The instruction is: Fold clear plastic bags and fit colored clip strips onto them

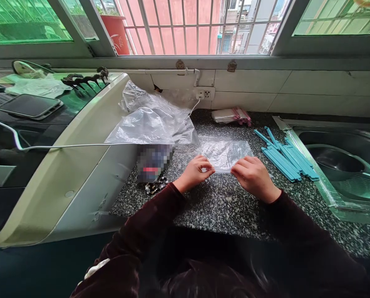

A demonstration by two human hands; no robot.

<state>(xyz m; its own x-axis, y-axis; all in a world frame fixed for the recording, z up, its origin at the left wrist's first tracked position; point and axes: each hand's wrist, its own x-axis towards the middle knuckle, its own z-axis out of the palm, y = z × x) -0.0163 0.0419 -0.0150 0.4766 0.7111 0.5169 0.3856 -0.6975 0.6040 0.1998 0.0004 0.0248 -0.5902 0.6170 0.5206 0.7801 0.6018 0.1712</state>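
Note:
A small clear plastic bag [225, 154] lies flat on the speckled countertop, its near edge pinched at both corners. My left hand [196, 171] grips the near left corner between thumb and fingers. At the near right corner, my right hand [254, 176] has its fingers closed on the same edge. To the right of that hand is a loose pile of light blue strips [285, 159]. Behind the bag, near the wall, sits a stack of clear bags with pink edges [231, 116].
A large crumpled plastic sheet [153, 120] covers the counter's back left. A blurred-out item [153, 163] lies below it, beside small black and white bits [155, 186]. A white cable [73, 145] crosses from the left. The sink [342, 165] is at the right, a white appliance [88, 165] at the left.

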